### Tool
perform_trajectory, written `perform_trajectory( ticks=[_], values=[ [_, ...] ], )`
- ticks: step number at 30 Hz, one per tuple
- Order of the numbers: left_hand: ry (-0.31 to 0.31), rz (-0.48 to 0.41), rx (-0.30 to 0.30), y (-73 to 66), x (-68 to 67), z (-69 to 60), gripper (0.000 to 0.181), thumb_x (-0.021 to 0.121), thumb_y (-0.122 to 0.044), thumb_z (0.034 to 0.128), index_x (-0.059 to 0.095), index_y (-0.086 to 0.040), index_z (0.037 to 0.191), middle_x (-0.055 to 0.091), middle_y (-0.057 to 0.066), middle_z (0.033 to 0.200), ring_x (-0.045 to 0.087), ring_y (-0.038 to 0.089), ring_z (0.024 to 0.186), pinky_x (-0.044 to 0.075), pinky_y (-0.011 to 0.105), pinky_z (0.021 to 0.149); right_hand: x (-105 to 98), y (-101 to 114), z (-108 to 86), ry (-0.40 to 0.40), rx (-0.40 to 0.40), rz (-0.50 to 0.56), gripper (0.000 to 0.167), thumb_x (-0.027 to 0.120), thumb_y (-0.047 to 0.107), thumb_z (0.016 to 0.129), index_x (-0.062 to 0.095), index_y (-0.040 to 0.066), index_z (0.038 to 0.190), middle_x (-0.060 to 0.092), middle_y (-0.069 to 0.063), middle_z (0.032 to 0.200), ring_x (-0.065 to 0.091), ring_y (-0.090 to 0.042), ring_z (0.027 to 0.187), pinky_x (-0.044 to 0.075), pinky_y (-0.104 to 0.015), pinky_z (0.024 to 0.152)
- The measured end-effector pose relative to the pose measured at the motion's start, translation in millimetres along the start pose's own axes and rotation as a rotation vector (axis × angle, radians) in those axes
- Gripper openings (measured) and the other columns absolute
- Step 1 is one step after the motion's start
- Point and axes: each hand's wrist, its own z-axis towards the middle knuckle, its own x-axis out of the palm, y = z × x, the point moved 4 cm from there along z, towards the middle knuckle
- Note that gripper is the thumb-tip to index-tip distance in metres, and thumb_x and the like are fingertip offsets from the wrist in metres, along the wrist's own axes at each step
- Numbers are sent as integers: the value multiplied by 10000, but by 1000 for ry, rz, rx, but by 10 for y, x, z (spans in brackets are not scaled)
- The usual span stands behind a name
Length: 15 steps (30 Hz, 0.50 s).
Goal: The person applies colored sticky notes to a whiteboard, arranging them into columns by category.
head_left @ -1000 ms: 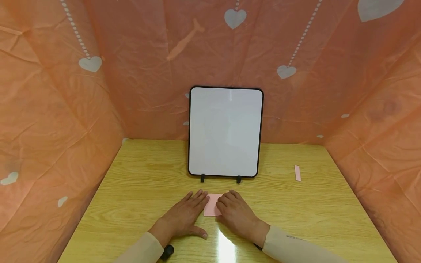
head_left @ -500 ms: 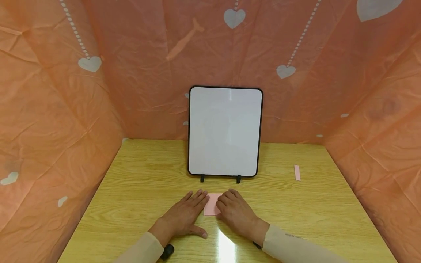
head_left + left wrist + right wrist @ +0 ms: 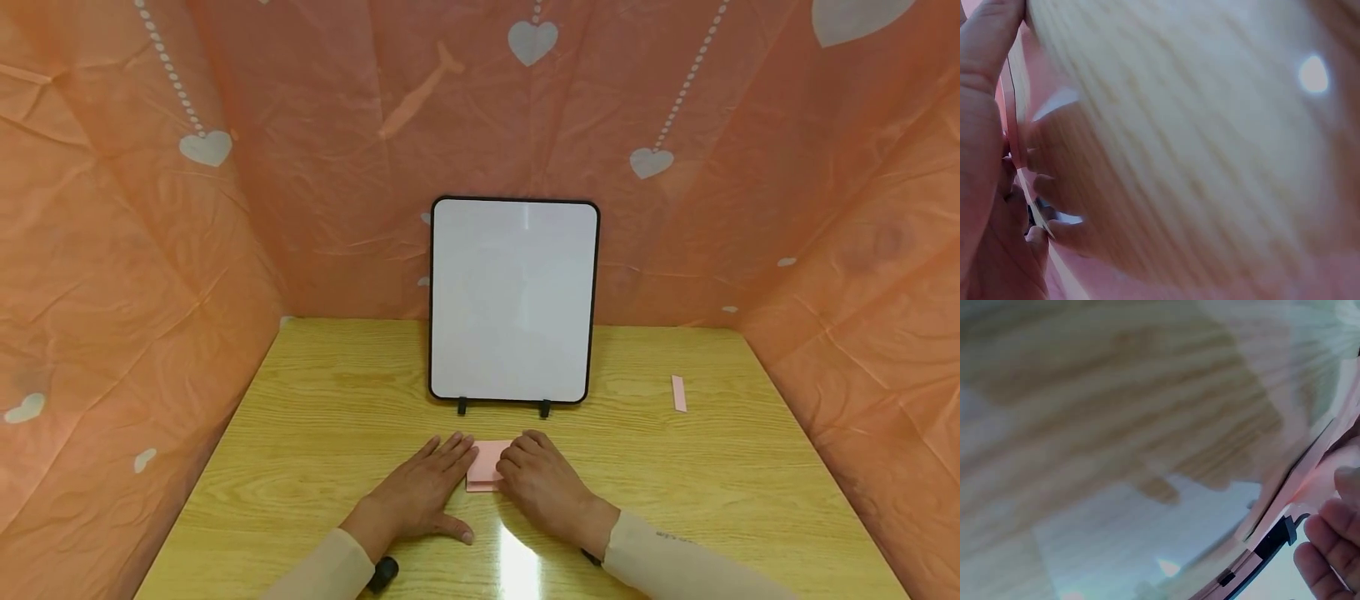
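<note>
A small folded piece of pink paper (image 3: pixel 484 460) lies on the table between both hands. Its near edge shows two layers, the upper one lifted slightly from the lower. With fingers straight, my left hand (image 3: pixel 423 493) lies flat, its fingertips on the paper's left side and its thumb spread out on the wood. My right hand (image 3: pixel 546 490) has curled fingers at the paper's right side and pinches the upper layer. In the right wrist view, the paper's pink flap (image 3: pixel 1317 485) bends up beside the right fingers (image 3: pixel 1341 550). The right thumb is mostly hidden in the head view.
Behind the hands a whiteboard (image 3: pixel 514 300) with a black frame stands upright on small black feet. A narrow pink paper strip (image 3: pixel 678 393) lies at the right of the wooden table (image 3: pixel 330 383). Orange cloth (image 3: pixel 330 192) with hearts hangs around three sides.
The paper's upper layer has risen a little at its near edge, baring a strip of the lower layer. My right hand has shifted slightly with it; the left hand has stayed still.
</note>
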Motion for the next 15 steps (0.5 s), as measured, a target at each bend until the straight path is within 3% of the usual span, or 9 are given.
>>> perform_trajectory(
  ticks=[6,12,15],
  values=[
    [6,-1,-4,1,0,-4,1202,601,-859,812,267,-103,1685,226,63,1762,176,245,1642,189,488,1334,15,-41,-14,-45,-39,0,77,808,251,934,767,191,959,749,65,998,676,-158,1010,553,-411,1000],
    [0,-5,1,8,9,2,1199,602,-852,818,261,-98,1685,224,69,1762,172,250,1643,183,494,1334,89,-126,-21,-7,32,145,109,794,316,961,756,214,973,739,76,1000,666,-156,1014,548,-405,971],
    [-1,-13,1,4,7,4,1202,609,-851,815,263,-97,1685,226,70,1762,175,252,1642,183,499,1333,110,-155,-21,-5,43,170,99,774,315,980,750,223,953,732,79,981,661,-151,999,549,-402,966]
  ],
)
